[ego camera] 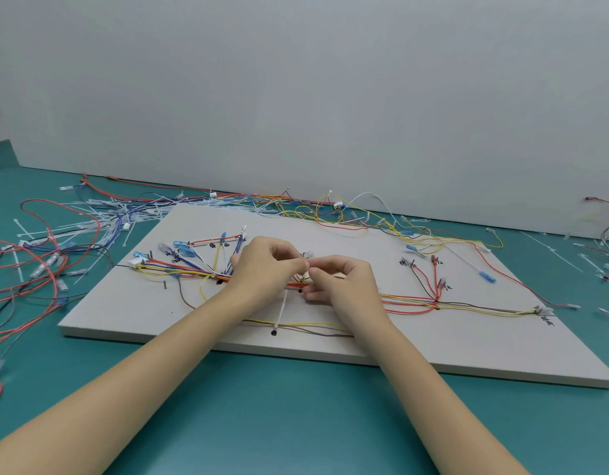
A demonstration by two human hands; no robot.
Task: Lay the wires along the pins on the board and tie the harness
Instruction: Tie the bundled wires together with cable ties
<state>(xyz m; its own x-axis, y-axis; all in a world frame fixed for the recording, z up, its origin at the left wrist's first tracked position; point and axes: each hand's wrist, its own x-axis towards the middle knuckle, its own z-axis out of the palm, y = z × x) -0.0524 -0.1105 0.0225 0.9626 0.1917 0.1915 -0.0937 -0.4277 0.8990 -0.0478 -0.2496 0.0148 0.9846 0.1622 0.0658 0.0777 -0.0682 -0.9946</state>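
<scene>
- Two hands meet over the white board (131,303); left hand (261,265) and right hand (340,286) pinch a white cable tie (281,311) around the wire bundle (409,299).
- Loose wires (39,262) lie left on the teal table (261,406).

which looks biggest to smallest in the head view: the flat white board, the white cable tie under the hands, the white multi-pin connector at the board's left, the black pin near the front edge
1. flat white board
2. white cable tie
3. white multi-pin connector
4. black pin

The tie is partly hidden by the hands.
</scene>
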